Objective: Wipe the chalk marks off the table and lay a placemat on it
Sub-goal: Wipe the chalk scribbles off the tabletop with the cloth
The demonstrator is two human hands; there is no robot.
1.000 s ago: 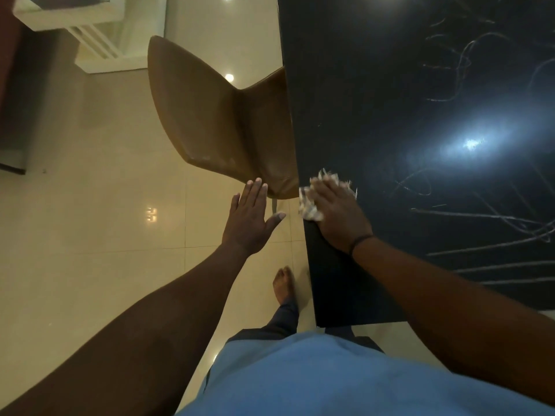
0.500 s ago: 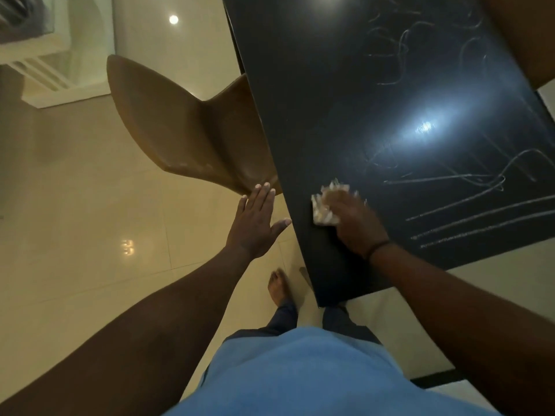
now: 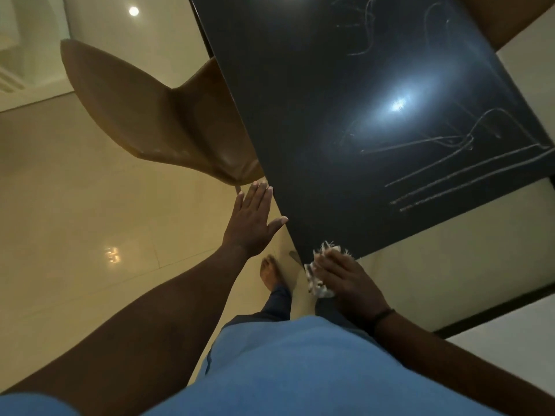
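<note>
The black table [image 3: 315, 121] fills the upper right, with white chalk marks [image 3: 456, 175] as long lines and loops across its right half. My right hand [image 3: 345, 280] grips a crumpled white cloth [image 3: 318, 283] at the table's near corner, partly past the edge. My left hand [image 3: 252, 220] is flat with straight fingers beside the table's left edge, holding nothing, its thumb near the edge. No placemat is in view.
A brown chair [image 3: 168, 121] is tucked under the table's left side, its back leaning out over the glossy tiled floor [image 3: 75, 220]. Another brown chair [image 3: 504, 16] shows at the top right. My bare foot [image 3: 270, 274] stands near the table corner.
My right hand has dragged the cloth down the table's left side to its near corner. The view has swung, so the table sits more tilted. My left hand stays flat beside the edge.
</note>
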